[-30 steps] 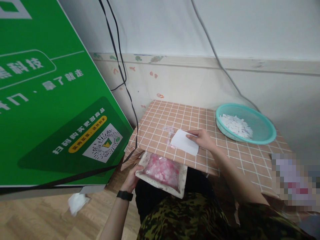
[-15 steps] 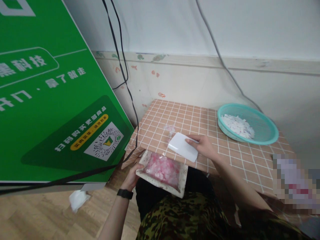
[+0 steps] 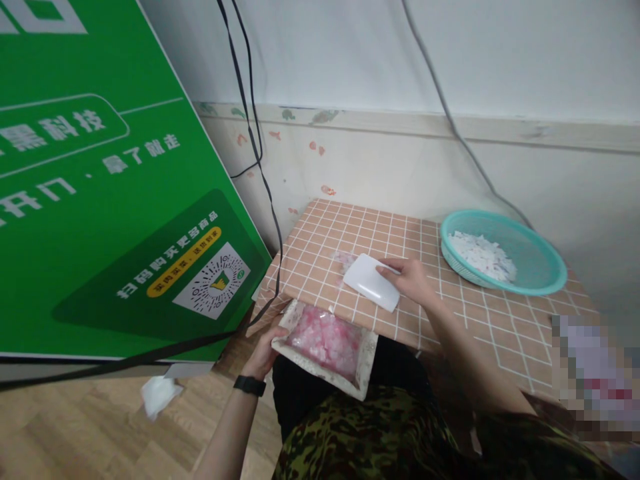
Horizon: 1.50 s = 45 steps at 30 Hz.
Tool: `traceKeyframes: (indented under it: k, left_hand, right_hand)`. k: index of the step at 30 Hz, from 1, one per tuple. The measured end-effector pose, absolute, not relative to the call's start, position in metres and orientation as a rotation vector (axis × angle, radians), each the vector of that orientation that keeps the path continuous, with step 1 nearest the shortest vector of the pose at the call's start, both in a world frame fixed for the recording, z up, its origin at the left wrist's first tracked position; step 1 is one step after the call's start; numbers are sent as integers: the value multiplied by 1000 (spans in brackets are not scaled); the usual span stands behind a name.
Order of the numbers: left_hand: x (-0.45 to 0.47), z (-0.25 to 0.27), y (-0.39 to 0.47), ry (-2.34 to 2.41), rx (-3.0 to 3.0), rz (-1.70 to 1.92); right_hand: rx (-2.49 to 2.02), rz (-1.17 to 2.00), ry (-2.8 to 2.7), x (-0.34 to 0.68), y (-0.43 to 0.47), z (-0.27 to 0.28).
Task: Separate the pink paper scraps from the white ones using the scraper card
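My left hand [image 3: 265,350] grips the left side of a shallow pale tray [image 3: 367,363], held just below the table's front edge. Inside the tray lie pink and white bits [image 3: 325,340] under or on shiny clear plastic; which, I cannot tell. My right hand [image 3: 407,277] pinches the right end of a curved white plastic scraper [image 3: 373,281] on the tabletop. Just past the scraper's left end is a small patch of pale pink bits [image 3: 344,259], partly hidden by it.
A brown checked cloth covers the table [image 3: 345,227]. A turquoise mesh basket [image 3: 537,267] with white scraps stands back right. A tall green panel [image 3: 150,220] rises at the left, with black cables [image 3: 260,153] beside it. White crumpled plastic [image 3: 160,395] lies on the floor.
My right hand has moved the scraper slightly away from the table's front edge and to the right. My left hand still holds the tray in about the same place.
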<state>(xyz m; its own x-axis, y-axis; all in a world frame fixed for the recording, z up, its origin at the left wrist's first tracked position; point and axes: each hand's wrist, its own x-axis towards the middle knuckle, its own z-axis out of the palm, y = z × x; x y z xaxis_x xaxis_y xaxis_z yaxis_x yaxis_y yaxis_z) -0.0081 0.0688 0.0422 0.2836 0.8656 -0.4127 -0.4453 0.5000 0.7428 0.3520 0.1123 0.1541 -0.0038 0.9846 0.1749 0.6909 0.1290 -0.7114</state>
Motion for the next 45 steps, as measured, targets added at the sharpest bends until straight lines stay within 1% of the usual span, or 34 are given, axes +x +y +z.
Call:
traceKeyframes:
  k: [3, 7, 12, 18, 24, 26, 30, 34, 40, 42, 45]
  left_hand:
    - [-7, 44, 68, 895, 558, 971]
    - [-6, 44, 69, 911, 557, 973]
    - [-7, 44, 69, 910, 553, 964]
    - [-6, 46, 69, 880, 571, 956]
    - [-8, 43, 69, 892, 546, 909]
    - [-8, 44, 69, 899, 546, 925]
    - [-8, 48, 70, 922, 572, 976]
    - [-7, 52, 70, 914, 575, 989]
    - [-7, 51, 70, 914, 540, 963]
    - [-8, 48, 71, 926, 535, 956]
    - [-11, 43, 72, 976, 515, 932]
  right_hand:
    - [-1603, 614, -1837, 348, 107, 155]
    - [-1635, 563, -1827, 336, 109, 152]
    - [-1583, 574, -1847, 335, 114, 151]
    - [-1600, 476, -1850, 337, 117, 152]
    - [-1542, 550, -1904, 326, 122, 155]
    - [-1545, 562, -1898, 324, 124, 157]
    - [-1483, 690, -1970, 323, 128, 158]
    - [-1478, 694, -1926, 311, 119, 154]
    - [-1350, 919, -2031, 305, 96, 158]
    - [-1408, 835, -1911, 317, 101, 161]
    - [-1538, 590, -1765, 339, 118, 164]
